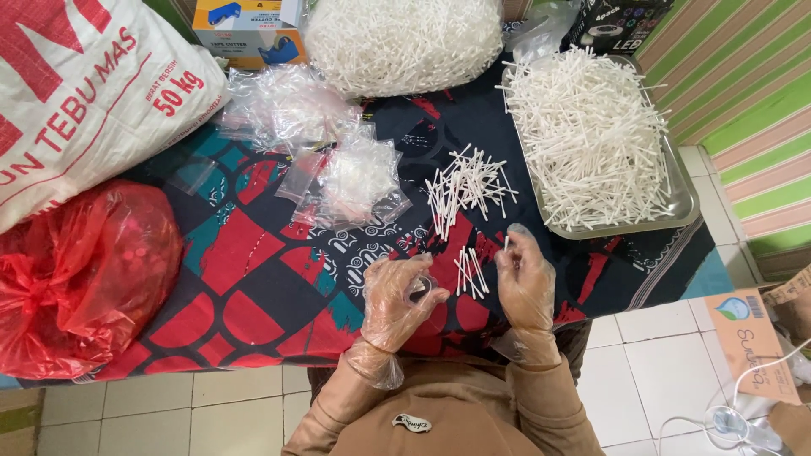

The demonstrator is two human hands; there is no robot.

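Patterned red-and-black cloth (253, 279) covers the low counter, with a big woven white sack (76, 93) and a knotted red plastic bag (80, 279) parked at its left edge and a metal tray (686, 203) heaped with thin white sticks (591, 135) within right-hand reach. Loose stick pile (469, 186) and crinkly clear bags (355, 181) lie mid-cloth, handy for picking. Gloved left hand (395, 304) is curled closed on a small clear bag (420, 290); gloved right hand (525, 283) pinches one stick (507, 242) upright, beside a few more sticks (469, 272).
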